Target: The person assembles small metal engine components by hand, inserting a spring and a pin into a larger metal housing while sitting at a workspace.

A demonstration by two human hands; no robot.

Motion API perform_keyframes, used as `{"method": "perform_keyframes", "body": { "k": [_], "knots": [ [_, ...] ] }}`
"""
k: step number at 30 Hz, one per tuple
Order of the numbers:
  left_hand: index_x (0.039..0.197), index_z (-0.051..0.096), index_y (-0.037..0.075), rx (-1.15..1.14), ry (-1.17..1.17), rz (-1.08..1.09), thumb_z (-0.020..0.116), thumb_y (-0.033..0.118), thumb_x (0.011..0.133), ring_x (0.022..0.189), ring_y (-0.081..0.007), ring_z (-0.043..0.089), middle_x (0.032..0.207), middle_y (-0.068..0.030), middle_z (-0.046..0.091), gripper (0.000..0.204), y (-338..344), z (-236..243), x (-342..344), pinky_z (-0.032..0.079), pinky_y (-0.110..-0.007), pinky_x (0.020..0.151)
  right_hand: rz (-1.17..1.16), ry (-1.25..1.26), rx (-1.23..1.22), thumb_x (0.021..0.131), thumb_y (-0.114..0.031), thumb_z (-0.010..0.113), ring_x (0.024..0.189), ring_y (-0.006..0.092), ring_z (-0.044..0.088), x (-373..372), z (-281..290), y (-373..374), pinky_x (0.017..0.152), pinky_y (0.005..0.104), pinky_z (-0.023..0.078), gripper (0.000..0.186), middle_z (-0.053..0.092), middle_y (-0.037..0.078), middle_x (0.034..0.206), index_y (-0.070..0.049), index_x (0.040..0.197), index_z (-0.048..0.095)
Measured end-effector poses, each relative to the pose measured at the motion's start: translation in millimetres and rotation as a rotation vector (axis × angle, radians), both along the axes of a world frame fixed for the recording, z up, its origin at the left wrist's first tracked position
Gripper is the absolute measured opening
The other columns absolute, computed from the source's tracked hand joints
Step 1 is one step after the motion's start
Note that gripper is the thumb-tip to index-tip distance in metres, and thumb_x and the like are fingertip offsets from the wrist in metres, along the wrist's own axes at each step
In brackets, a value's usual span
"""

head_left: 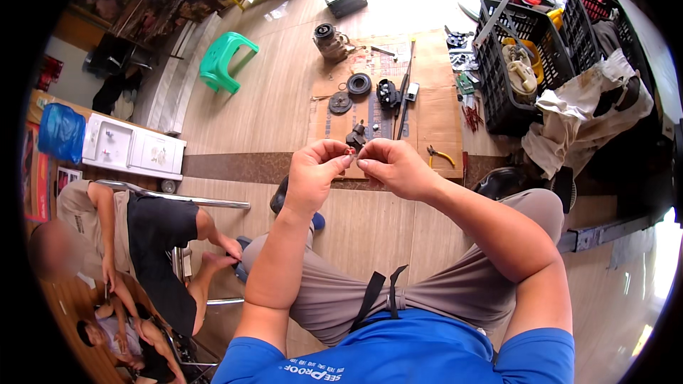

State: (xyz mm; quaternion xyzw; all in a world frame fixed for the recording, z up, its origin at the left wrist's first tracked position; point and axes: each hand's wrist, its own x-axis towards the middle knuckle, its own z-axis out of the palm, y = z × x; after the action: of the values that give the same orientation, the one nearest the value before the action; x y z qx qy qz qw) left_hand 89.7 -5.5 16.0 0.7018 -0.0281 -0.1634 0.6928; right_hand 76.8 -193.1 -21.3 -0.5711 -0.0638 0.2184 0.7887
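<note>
My left hand (320, 171) and my right hand (390, 169) are raised at the middle of the view, each pinching a tiny reddish part (351, 151) between thumb and fingertips; its details are too small to make out. Just beyond my fingers a dark metal part (359, 135) lies on a cardboard sheet (434, 99). Farther along the sheet are a black pulley ring (358, 84), a dark round plate (340, 102), a black component (387, 94), a metal compressor-like unit (329, 41), long rods (403, 103) and yellow-handled pliers (441, 156).
A green stool (228, 64) stands at the upper left, near a white water dispenser (128, 146) with a blue bottle. Black crates (509, 64) with tools and cloth fill the upper right. A seated person (153, 256) is close at my left, with other people behind at lower left.
</note>
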Motion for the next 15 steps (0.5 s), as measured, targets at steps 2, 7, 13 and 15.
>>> {"method": "perform_keyframes", "body": {
  "k": [2, 7, 13, 15],
  "knots": [
    [0.095, 0.065, -0.001, 0.028, -0.015, 0.022, 0.067, 0.002, 0.084, 0.074, -0.0073, 0.060, 0.084, -0.0031, 0.067, 0.011, 1.0, -0.1, -0.2, 0.047, -0.020, 0.067, 0.018, -0.137, -0.296, 0.093, -0.012, 0.059, 0.069, 0.0071, 0.055, -1.4, 5.7, -1.7, 0.062, 0.0237, 0.047, 0.014, 0.062, 0.002, 0.079, 0.001, 0.097, 0.061],
    [0.096, 0.066, -0.002, 0.158, 0.000, -0.037, 0.067, -0.001, 0.083, 0.076, -0.0072, 0.061, 0.086, -0.0034, 0.068, 0.013, -0.7, -3.0, -2.5, 0.047, -0.020, 0.067, -0.108, -0.415, -0.413, 0.086, -0.014, 0.065, 0.070, 0.0227, 0.064, -1.6, 17.5, -6.6, 0.065, 0.0342, 0.050, 0.017, 0.064, 0.017, 0.074, 0.002, 0.089, 0.064],
    [0.095, 0.065, -0.003, 0.054, 0.158, -0.234, 0.066, -0.004, 0.083, 0.078, -0.0087, 0.061, 0.086, -0.0049, 0.067, 0.012, 0.7, 2.9, -3.0, 0.050, -0.023, 0.071, -0.083, -0.398, -0.438, 0.085, -0.014, 0.065, 0.069, 0.0248, 0.063, 12.6, 6.6, -19.3, 0.065, 0.0343, 0.050, 0.017, 0.065, 0.016, 0.076, 0.002, 0.091, 0.065],
    [0.096, 0.065, -0.002, -0.104, 0.191, -0.273, 0.066, -0.002, 0.084, 0.076, -0.0095, 0.061, 0.087, -0.0052, 0.067, 0.012, 7.0, -1.4, 1.7, 0.050, -0.022, 0.069, 0.003, -0.207, -0.344, 0.092, -0.012, 0.058, 0.062, 0.0049, 0.046, 10.9, 8.7, -20.4, 0.053, 0.0229, 0.038, 0.012, 0.054, -0.002, 0.069, -0.001, 0.087, 0.061]
  ]
}}
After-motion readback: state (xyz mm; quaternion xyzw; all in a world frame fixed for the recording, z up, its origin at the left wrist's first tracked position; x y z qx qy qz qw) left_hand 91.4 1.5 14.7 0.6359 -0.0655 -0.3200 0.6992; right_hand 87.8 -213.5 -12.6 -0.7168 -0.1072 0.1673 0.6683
